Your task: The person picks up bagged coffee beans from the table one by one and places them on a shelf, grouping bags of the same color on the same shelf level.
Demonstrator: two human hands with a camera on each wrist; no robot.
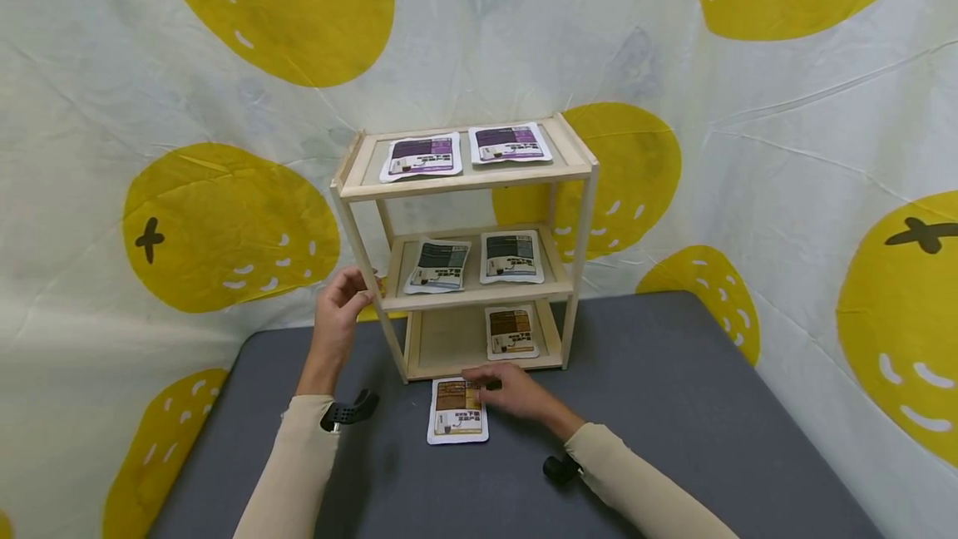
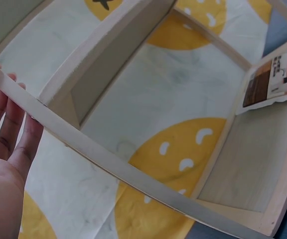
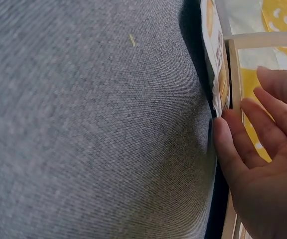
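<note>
- Bright, even, diffuse light; no glare.
- Soft faint shadows under the shelf [image 1: 464, 248] boards.
- Head view bends at edges.
- Wrist views sharp on cloth, close hands slightly soft.

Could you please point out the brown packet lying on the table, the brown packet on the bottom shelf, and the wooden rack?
Brown packet on the table [image 1: 456, 416], head view, its lower white part.
Brown packet on the bottom shelf [image 1: 511, 332], head view, its middle.
Wooden rack [image 1: 464, 181], head view, front rail of the top shelf.
</note>
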